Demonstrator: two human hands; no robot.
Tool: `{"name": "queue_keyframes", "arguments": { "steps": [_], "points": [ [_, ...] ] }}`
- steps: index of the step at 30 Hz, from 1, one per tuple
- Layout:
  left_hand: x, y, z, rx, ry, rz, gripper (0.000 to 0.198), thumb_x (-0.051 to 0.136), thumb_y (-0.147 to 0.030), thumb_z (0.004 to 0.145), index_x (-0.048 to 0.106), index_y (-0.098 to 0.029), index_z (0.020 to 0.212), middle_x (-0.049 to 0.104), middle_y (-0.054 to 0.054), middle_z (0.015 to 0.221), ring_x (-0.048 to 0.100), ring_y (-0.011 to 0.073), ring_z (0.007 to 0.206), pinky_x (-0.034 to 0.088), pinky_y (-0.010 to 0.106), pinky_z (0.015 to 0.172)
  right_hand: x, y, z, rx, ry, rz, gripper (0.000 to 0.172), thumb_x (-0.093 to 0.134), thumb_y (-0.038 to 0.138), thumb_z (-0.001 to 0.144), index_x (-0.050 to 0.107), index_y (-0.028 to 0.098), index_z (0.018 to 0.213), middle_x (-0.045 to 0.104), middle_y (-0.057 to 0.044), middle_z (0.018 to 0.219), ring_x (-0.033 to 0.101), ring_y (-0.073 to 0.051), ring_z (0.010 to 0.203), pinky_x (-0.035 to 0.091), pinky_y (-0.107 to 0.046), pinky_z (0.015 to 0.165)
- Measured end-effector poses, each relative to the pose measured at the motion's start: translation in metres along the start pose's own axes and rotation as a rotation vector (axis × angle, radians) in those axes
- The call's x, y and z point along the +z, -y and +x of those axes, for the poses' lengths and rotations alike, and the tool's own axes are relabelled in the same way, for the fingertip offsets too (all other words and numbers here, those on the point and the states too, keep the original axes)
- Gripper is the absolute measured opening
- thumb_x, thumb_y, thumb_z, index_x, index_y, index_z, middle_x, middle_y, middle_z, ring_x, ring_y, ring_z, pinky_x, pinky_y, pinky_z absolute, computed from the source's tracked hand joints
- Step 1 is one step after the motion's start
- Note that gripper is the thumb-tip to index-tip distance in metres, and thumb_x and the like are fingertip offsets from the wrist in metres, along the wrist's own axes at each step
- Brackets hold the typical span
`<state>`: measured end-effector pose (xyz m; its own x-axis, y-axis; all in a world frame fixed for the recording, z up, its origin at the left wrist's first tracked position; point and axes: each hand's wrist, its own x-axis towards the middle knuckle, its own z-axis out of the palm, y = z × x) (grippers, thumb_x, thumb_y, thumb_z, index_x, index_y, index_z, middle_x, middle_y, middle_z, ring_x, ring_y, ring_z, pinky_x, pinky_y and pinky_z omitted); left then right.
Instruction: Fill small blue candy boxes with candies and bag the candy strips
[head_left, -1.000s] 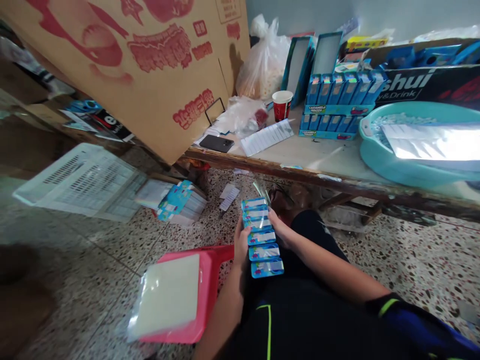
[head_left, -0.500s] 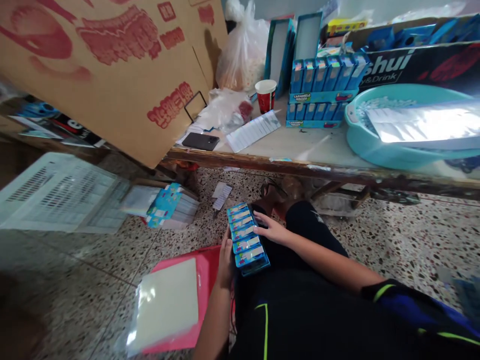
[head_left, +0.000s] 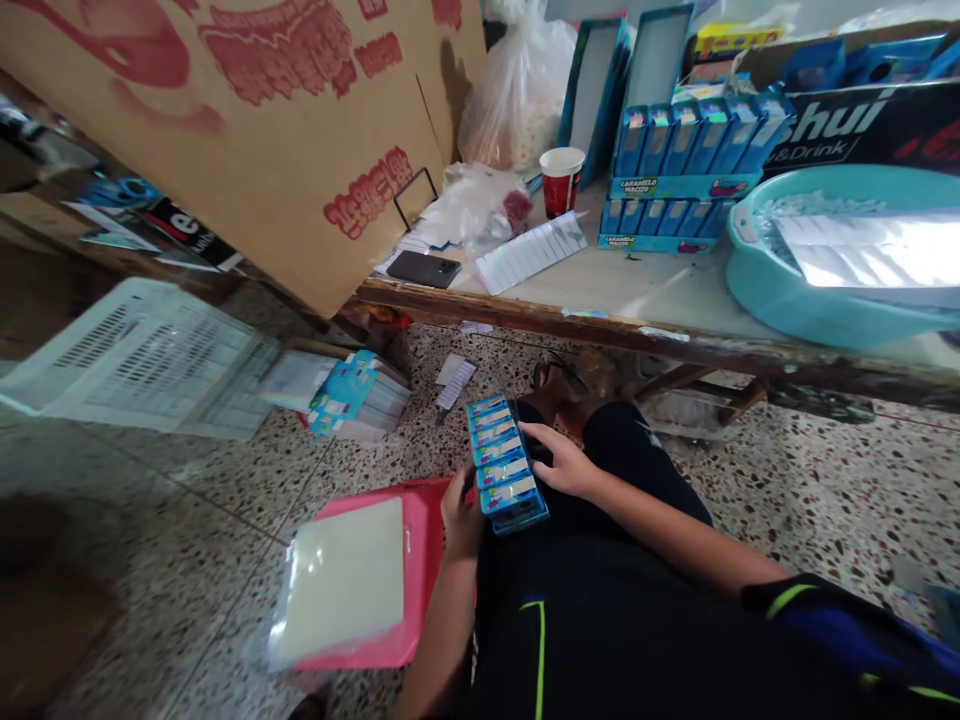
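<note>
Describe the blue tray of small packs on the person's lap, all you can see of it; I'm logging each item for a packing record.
The blue tray of packs is a shallow, cardboard-looking display box holding a row of small blue packs with pale, shiny labels, fanned one behind the next. It lies lengthwise on the person's dark trousers, above the speckled floor. The left hand holds its left side near the close end; the right hand rests on its right edge. The print is too small to read.

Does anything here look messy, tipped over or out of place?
Yes. A big cardboard box leans tilted against the table edge. Paper slips and a skewed pile of blue packs lie on the floor. Both hands steady a tray of packs.
</note>
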<state>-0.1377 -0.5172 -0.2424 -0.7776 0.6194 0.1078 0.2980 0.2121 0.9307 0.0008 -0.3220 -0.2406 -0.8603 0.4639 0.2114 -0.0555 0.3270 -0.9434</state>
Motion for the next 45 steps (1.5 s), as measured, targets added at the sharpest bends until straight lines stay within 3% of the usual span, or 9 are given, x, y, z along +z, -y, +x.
{"name": "queue_keyframes", "arguments": {
  "steps": [6,14,17,19,22,27,30,39,45],
  "points": [
    [-0.011,0.002,0.003,0.136,0.113,0.046,0.041,0.066,-0.034,0.088,0.064,-0.018,0.126,0.071,0.013,0.118,0.07,0.0257,0.108,0.06,0.04,0.09,0.0,-0.002,-0.002,-0.067,-0.077,-0.167,0.053,0.057,0.019,0.09,0.055,0.024,0.143,0.057,-0.013,0.143,0.054,-0.026,0.134,0.047,-0.049,0.113],
    [-0.002,-0.008,0.001,0.193,-0.03,0.212,0.024,0.063,-0.028,0.086,0.071,-0.02,0.107,0.074,0.011,0.11,0.07,0.0255,0.104,0.058,0.041,0.092,0.008,0.002,0.003,-0.099,-0.184,-0.35,0.057,0.052,0.01,0.085,0.053,0.018,0.142,0.061,-0.014,0.135,0.06,-0.025,0.123,0.054,-0.042,0.104],
    [-0.001,-0.014,0.0,0.175,-0.06,0.248,0.02,0.061,-0.03,0.087,0.073,-0.02,0.1,0.075,0.011,0.105,0.07,0.0254,0.102,0.057,0.041,0.094,0.006,0.007,0.006,-0.074,-0.206,-0.355,0.035,0.054,0.017,0.091,0.067,0.019,0.123,0.068,-0.012,0.114,0.066,-0.024,0.105,0.057,-0.038,0.092],
    [-0.002,-0.019,0.0,0.151,-0.071,0.258,0.022,0.058,-0.033,0.089,0.073,-0.02,0.1,0.075,0.01,0.104,0.07,0.0253,0.1,0.057,0.04,0.093,0.004,0.01,0.006,-0.061,-0.193,-0.364,0.023,0.053,0.025,0.096,0.073,0.02,0.107,0.069,-0.01,0.096,0.066,-0.022,0.088,0.057,-0.036,0.081],
    [-0.003,-0.027,-0.002,0.104,-0.071,0.266,0.027,0.056,-0.039,0.091,0.073,-0.021,0.101,0.075,0.01,0.103,0.07,0.0258,0.097,0.057,0.04,0.088,0.0,0.014,0.005,-0.073,-0.14,-0.37,0.029,0.049,0.031,0.1,0.075,0.02,0.094,0.065,-0.008,0.083,0.063,-0.02,0.075,0.053,-0.032,0.07],
    [-0.006,-0.04,-0.011,0.029,-0.053,0.273,0.033,0.052,-0.045,0.094,0.072,-0.019,0.098,0.074,0.01,0.095,0.07,0.0259,0.088,0.058,0.037,0.076,-0.007,0.023,-0.008,-0.1,-0.051,-0.37,0.035,0.044,0.032,0.103,0.073,0.02,0.087,0.062,-0.006,0.078,0.059,-0.017,0.07,0.049,-0.029,0.065],
    [-0.01,-0.048,-0.021,0.008,-0.044,0.262,0.033,0.051,-0.044,0.096,0.071,-0.017,0.097,0.072,0.01,0.095,0.069,0.0245,0.087,0.057,0.034,0.074,-0.012,0.032,-0.021,-0.122,-0.011,-0.35,0.036,0.041,0.031,0.104,0.073,0.018,0.094,0.063,-0.007,0.08,0.06,-0.018,0.072,0.05,-0.029,0.066],
    [-0.021,-0.059,-0.058,0.164,-0.02,0.324,0.017,0.056,-0.026,0.092,0.069,-0.019,0.1,0.071,0.01,0.098,0.068,0.0236,0.093,0.058,0.038,0.085,-0.034,0.066,-0.053,-0.136,0.098,-0.325,0.034,0.042,0.03,0.105,0.074,0.018,0.105,0.066,-0.009,0.081,0.061,-0.018,0.072,0.052,-0.03,0.065],
    [-0.026,-0.063,-0.073,0.246,-0.032,0.367,0.017,0.056,-0.02,0.09,0.07,-0.02,0.099,0.072,0.009,0.096,0.07,0.023,0.091,0.061,0.037,0.083,-0.04,0.079,-0.064,-0.131,0.148,-0.338,0.034,0.042,0.025,0.103,0.075,0.018,0.097,0.066,-0.009,0.077,0.061,-0.018,0.069,0.05,-0.03,0.062]
  ]
}}
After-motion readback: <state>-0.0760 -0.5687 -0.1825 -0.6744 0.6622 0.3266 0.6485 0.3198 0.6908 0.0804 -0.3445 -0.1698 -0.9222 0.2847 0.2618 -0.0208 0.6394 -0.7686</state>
